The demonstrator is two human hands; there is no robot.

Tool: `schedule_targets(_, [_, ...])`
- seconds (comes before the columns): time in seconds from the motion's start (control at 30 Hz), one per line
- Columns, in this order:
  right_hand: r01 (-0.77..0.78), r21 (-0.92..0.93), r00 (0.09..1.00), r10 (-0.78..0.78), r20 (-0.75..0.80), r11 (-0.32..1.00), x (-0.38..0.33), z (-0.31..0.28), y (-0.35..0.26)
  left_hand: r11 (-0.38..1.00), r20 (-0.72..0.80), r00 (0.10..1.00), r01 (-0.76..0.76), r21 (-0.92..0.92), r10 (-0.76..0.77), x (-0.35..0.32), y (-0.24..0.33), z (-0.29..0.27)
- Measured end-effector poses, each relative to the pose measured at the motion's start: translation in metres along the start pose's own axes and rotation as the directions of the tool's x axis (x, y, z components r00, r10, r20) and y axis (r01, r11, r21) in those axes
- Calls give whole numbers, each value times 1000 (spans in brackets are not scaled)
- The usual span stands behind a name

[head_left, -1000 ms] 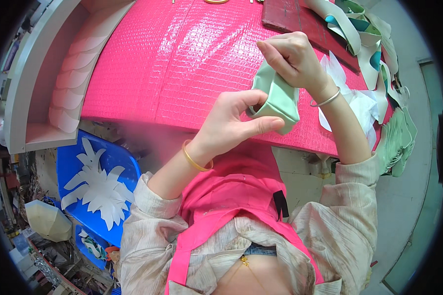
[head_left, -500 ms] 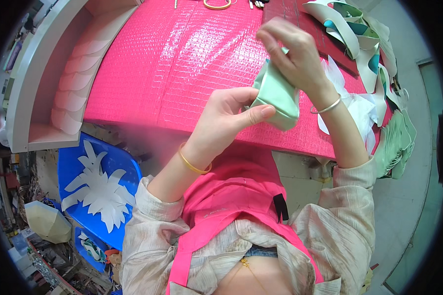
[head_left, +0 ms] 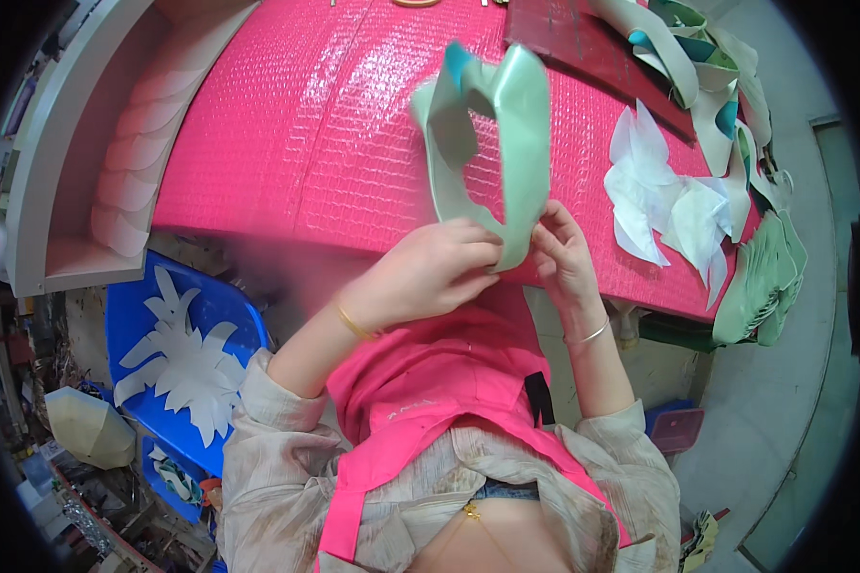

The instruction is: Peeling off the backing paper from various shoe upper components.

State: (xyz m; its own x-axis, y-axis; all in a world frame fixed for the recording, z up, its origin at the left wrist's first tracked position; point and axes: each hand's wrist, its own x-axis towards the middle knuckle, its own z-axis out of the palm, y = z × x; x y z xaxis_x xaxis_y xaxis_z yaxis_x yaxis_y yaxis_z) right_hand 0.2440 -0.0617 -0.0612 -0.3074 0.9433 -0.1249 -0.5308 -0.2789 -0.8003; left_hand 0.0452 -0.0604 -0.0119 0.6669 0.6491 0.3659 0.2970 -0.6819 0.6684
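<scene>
A pale green shoe upper [head_left: 526, 143] stands up over the near edge of the pink-covered table, forming an open loop with a teal patch at its top. My left hand [head_left: 435, 265] grips its lower end, fingers closed, with the fingertips partly hidden. On the other side, my right hand [head_left: 566, 256] pinches the lower right edge between thumb and fingers. To the right lie white leaf-shaped pieces [head_left: 637, 186] on the pink cover [head_left: 354, 143].
A grey shelf box [head_left: 76, 153] with overlapping pale pieces [head_left: 129, 191] borders the table's left. Below it, a blue stool [head_left: 248, 320] carries white cut pieces [head_left: 196, 372]. A dark red board [head_left: 583, 57] and several green uppers [head_left: 769, 277] occupy the right side.
The upper has turned from a folded bundle to an upright loop. My right hand has come down from its top to the lower edge; my left hand has shifted slightly nearer me.
</scene>
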Motion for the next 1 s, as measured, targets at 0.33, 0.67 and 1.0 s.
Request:
schedule_targets(0.33, [134, -265, 931, -213, -297, 955, -10, 25, 19, 317, 84, 889, 247, -916, -450, 19, -37, 38])
schedule_targets(0.67, [171, -369, 903, -295, -312, 913, -8, 23, 24, 506, -35, 838, 294, -811, -545, 14, -25, 33])
schedule_targets(1.0, [131, -341, 911, -248, -329, 931, -6, 20, 24, 828, -55, 917, 330, -454, -396, 15, -33, 34])
